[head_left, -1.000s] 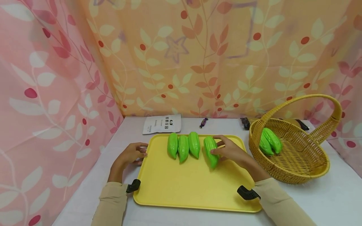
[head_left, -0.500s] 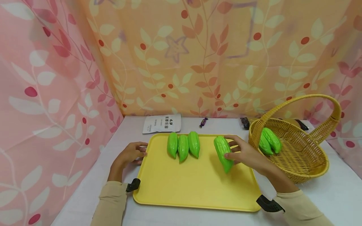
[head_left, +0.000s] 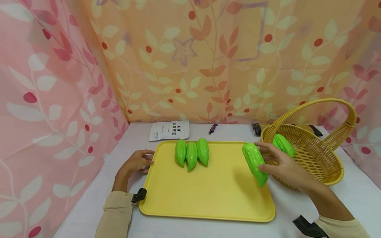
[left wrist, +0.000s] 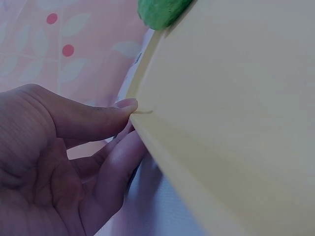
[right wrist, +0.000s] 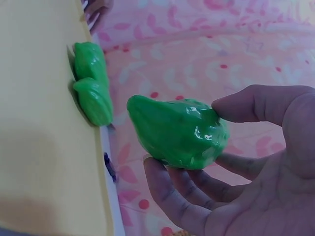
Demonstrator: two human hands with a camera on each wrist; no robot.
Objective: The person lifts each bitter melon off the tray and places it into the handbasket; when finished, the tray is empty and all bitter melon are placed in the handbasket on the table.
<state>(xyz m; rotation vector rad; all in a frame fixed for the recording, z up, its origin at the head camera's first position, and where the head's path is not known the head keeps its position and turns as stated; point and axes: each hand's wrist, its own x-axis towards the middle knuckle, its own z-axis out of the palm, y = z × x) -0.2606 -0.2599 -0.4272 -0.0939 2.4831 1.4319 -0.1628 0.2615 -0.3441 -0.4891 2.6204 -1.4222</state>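
My right hand (head_left: 287, 167) grips a glossy green bitter melon (head_left: 254, 162) in the air above the tray's right edge, beside the basket. In the right wrist view, thumb and fingers hold this bitter melon (right wrist: 177, 132) from opposite sides. My left hand (head_left: 137, 162) pinches the left rim of the yellow tray (head_left: 205, 198); the left wrist view has the thumb on top and fingers beneath the tray rim (left wrist: 160, 162). Three more bitter melons (head_left: 191, 155) lie side by side at the tray's back. A wicker basket (head_left: 327, 177) contains another bitter melon (head_left: 283, 145), partly behind my right hand.
Behind the tray lie a white printed pouch (head_left: 169, 130) and a small purple wrapped candy (head_left: 212, 129). A dark packet (head_left: 256, 129) sits by the basket's back left. The basket's tall arched handle (head_left: 315, 100) rises over its opening. Patterned curtains surround the white table.
My right hand has lifted the bitter melon off the tray and carried it rightward, toward the basket. My left hand stays at the tray's left rim.
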